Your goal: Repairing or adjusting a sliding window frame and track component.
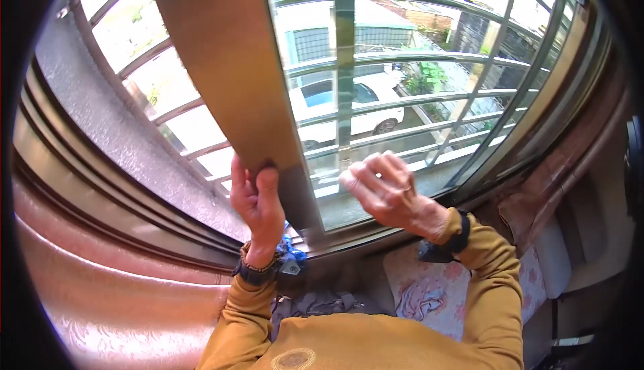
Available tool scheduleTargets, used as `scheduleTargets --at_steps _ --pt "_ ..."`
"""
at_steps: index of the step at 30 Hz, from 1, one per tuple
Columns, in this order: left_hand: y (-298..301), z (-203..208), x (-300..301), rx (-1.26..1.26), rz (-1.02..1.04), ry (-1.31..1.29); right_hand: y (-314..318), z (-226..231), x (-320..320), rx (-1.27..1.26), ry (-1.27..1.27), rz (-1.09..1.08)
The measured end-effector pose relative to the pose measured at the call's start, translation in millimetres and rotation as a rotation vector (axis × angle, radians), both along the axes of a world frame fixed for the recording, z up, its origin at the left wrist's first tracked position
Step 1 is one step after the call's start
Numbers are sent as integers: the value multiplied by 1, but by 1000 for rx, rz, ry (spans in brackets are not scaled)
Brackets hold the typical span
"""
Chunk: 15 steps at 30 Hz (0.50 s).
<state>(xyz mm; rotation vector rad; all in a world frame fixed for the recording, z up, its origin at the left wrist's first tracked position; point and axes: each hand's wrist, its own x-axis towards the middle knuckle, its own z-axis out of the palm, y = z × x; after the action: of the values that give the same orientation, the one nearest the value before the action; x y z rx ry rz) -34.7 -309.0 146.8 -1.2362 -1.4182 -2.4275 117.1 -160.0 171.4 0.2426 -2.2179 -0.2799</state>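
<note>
My left hand (257,199) grips the left edge of a wide bronze-coloured window frame (228,55), low down. Its thumb lies on the front face beside a small dark spot, and the other fingers are at the edge. To the right of that frame, my right hand (389,192) is raised in front of the glass pane (329,199). Its fingers are curled in, and whatever they may hold is hidden. The window stands open left of the frame, above a metal track (134,195).
Metal security bars (443,58) run outside the window, with a parked white car (376,105) below. Pink curtain fabric (121,296) hangs at the lower left. A floral cloth (446,279) lies at the lower right. Something blue (292,249) sits beside my left wrist.
</note>
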Motion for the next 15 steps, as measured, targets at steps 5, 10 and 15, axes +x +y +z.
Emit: scheduleTargets --at_steps 5,10,15 --pt "-3 -11 -12 -103 138 -13 13 -23 23 -313 71 49" --pt "0 -5 -7 -38 200 -64 62 10 87 -962 502 -228" --pt "1 -4 -6 -118 172 -30 121 -69 142 -1668 896 29"
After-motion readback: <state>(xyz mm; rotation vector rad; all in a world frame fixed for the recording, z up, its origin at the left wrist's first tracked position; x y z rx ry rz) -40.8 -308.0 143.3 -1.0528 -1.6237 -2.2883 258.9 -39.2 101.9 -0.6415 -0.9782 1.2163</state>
